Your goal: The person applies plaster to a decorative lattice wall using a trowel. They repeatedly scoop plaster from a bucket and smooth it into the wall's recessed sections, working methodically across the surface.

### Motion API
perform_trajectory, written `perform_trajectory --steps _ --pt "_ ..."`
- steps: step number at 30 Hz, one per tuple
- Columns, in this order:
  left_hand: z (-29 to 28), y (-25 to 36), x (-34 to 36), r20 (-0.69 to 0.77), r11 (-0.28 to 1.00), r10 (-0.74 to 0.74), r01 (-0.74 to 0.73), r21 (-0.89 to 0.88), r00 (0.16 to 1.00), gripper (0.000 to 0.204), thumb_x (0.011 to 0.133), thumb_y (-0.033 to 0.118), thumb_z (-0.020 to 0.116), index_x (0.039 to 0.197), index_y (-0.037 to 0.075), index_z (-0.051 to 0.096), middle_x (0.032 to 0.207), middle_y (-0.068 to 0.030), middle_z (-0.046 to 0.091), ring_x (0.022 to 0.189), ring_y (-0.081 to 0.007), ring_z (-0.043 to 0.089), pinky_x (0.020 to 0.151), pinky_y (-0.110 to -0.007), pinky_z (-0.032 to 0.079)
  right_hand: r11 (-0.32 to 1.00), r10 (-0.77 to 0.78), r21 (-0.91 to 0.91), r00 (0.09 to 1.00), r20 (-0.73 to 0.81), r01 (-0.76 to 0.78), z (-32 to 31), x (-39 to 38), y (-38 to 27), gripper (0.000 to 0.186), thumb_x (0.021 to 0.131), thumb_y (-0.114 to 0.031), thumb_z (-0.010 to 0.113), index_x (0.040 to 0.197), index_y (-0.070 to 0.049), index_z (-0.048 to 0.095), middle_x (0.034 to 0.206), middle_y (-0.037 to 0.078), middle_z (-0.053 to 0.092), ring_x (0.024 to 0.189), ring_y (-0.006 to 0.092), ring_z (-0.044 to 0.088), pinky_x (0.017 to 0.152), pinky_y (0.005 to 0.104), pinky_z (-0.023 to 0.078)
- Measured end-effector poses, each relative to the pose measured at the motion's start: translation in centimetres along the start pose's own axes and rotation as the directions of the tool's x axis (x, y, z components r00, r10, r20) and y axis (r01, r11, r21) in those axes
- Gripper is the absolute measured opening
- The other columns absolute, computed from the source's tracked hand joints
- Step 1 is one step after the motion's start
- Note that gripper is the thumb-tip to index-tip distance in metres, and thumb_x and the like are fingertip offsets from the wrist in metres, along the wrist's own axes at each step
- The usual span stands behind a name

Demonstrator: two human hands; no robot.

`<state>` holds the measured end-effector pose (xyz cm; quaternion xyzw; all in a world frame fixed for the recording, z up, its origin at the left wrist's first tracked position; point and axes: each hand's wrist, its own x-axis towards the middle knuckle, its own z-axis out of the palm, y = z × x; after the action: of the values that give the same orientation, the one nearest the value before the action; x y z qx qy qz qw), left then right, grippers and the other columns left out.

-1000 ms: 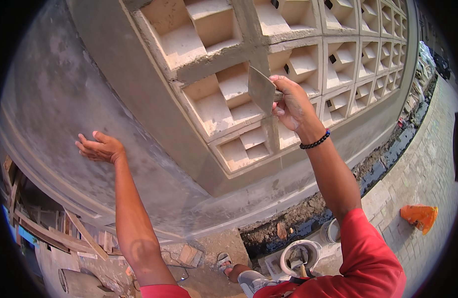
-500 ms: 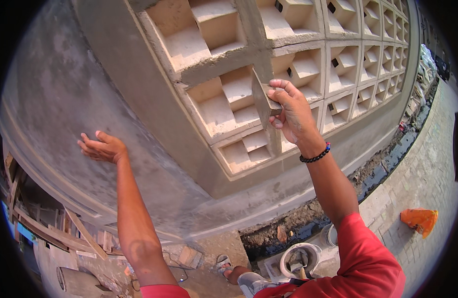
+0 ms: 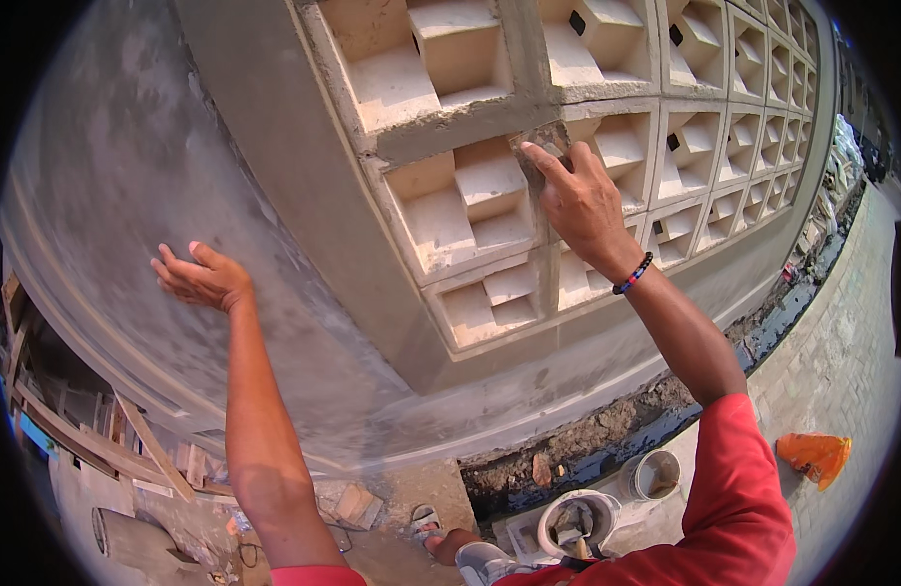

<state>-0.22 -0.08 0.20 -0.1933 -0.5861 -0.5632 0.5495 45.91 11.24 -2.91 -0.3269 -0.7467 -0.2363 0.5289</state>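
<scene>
My cam's a fisheye up on my head, tipped down past my forearms (image 3: 265, 430) at the wall (image 3: 265, 117), with some ground (image 3: 426, 488) below. Pretty close in, and straight lines bow at the sides.

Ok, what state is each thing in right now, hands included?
Left hand: open, holding nothing
Right hand: fingers closed on the flat tool
Flat tool: gripped, in front of the pale openwork blocks
Pale openwork blocks: set in rows
Near bucket: upright, open, something grey inside
Farther bucket: upright, open
Ditch: uncovered, wet
Orange object: lying on the paving
</scene>
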Motion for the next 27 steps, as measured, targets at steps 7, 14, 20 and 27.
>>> perform_trajectory --steps 7,14,20,27 --pt "0.2 -0.5 0.2 -0.010 1.000 0.013 -0.013 -0.008 1.000 0.056 0.096 0.038 0.049 0.144 0.008 0.045 0.153 -0.0234 0.037 0.141 -0.0412 0.033 0.115 -0.055 0.023 0.995 -0.004 -0.097 1.000 -0.002 0.004 -0.4 2.2 3.3 0.057 0.079 -0.004 0.063 0.131 -0.027 0.061 0.092 0.009 0.048 0.081 0.0262 0.056 0.070 0.0408 0.054" --pt "0.3 -0.6 0.1 0.003 1.000 0.025 -0.025 0.008 1.000 0.056 0.097 0.038 0.048 0.144 0.009 0.044 0.154 -0.0234 0.035 0.142 -0.0419 0.031 0.115 -0.055 0.023 0.978 0.172 0.124 0.984 -0.045 -0.166 -2.5 4.4 1.0 0.052 0.082 -0.007 0.059 0.133 -0.017 0.060 0.090 0.013 0.053 0.076 0.0325 0.062 0.074 0.0464 0.054" --pt "-0.4 -0.8 0.4 0.042 1.000 -0.003 0.004 -0.016 0.999 0.057 0.097 0.038 0.046 0.147 0.010 0.040 0.155 -0.0220 0.031 0.143 -0.0443 0.027 0.116 -0.056 0.021 0.972 0.209 0.069 0.963 0.169 -0.224 0.5 -1.5 -1.0 0.055 0.081 -0.006 0.060 0.135 -0.014 0.057 0.093 0.018 0.052 0.074 0.0358 0.062 0.071 0.0465 0.055" --pt "1.1 0.1 -1.0 0.049 0.999 -0.036 0.037 -0.023 0.998 0.058 0.097 0.039 0.046 0.147 0.011 0.041 0.156 -0.0204 0.032 0.144 -0.0437 0.026 0.115 -0.056 0.023 0.957 0.198 0.209 0.979 0.044 -0.203 -3.5 -1.3 1.0 0.054 0.082 -0.006 0.061 0.136 -0.013 0.057 0.089 0.014 0.054 0.075 0.0338 0.062 0.068 0.0460 0.052"
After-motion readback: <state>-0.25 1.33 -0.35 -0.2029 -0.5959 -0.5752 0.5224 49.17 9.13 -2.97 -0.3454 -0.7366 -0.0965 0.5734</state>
